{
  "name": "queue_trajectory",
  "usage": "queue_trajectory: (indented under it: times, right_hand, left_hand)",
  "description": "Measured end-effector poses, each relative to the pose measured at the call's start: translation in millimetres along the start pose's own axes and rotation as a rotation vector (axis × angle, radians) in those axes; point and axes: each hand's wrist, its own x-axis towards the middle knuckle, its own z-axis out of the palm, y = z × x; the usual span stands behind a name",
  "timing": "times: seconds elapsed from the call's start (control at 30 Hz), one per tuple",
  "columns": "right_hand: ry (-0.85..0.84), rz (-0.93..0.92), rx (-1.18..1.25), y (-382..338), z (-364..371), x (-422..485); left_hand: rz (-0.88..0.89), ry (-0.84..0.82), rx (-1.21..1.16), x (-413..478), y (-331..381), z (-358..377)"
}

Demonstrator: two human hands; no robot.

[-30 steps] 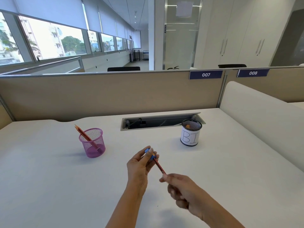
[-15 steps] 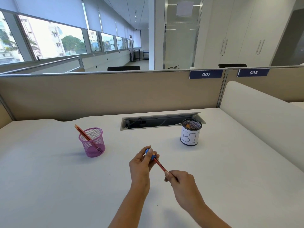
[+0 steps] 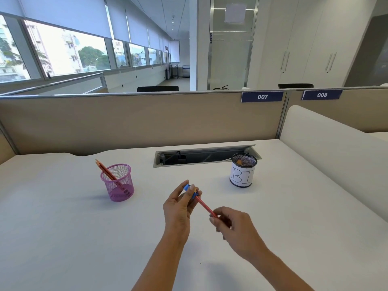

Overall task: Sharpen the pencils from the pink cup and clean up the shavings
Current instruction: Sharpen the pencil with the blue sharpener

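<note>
My left hand (image 3: 178, 208) pinches a small blue sharpener (image 3: 189, 191) above the middle of the white desk (image 3: 63, 227). A red pencil (image 3: 204, 205) has its tip in the sharpener, and my right hand (image 3: 233, 227) grips its back end. A thin curl of shaving shows at the sharpener. To the left stands the pink mesh cup (image 3: 118, 182) with two red pencils (image 3: 105, 170) leaning out to the upper left.
A black mesh cup with a white paper label (image 3: 242, 174) stands at the right, something orange inside. Behind it an open cable tray (image 3: 201, 157) is set into the desk. A beige partition (image 3: 136, 120) closes the back, a padded white divider (image 3: 336, 148) the right.
My right hand has rolled around the pencil's end, fingers shifting and wrist turning, while my left hand and the sharpener stayed almost in place.
</note>
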Motion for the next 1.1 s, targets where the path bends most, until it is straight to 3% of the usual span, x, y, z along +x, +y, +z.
queue_trajectory:
  times: [0.07, 0.13, 0.27, 0.37, 0.4, 0.53, 0.73, 0.83, 0.93, 1.1]
  right_hand:
    - [0.15, -0.197, -0.416, 11, 6, 1]
    - [0.238, -0.238, -0.572, 15, 7, -1]
    - [0.277, -0.299, -0.668, 13, 17, -3]
    - [0.256, -0.158, -0.593, 3, 19, -8]
    - [0.28, -0.143, -0.544, 1, 20, -6]
    - [0.037, 0.07, -0.037, -10, 13, -7]
    - [-0.338, 0.654, 0.954, -27, -7, -8]
    - [-0.415, 0.724, 1.14, -27, -12, -5]
    - [-0.313, 0.565, 0.779, -22, -7, -4]
    - [0.2, -0.162, -0.354, 10, 5, -1]
  left_hand:
    - [0.004, 0.031, -0.01, -1, -2, 1]
    - [-0.004, 0.054, -0.03, -2, -5, 2]
    - [-0.008, 0.059, -0.045, -4, -6, 4]
    - [-0.003, 0.015, -0.058, -2, -3, 3]
    - [-0.005, 0.0, -0.059, -1, -2, 2]
    - [-0.046, -0.072, -0.12, 1, -1, -1]
    - [-0.13, -0.117, -0.217, 2, -2, -5]
    - [-0.13, -0.1, -0.212, 1, -4, -4]
    - [-0.101, -0.068, -0.169, 2, -1, -4]
    - [-0.067, 0.009, -0.111, 3, -3, -4]
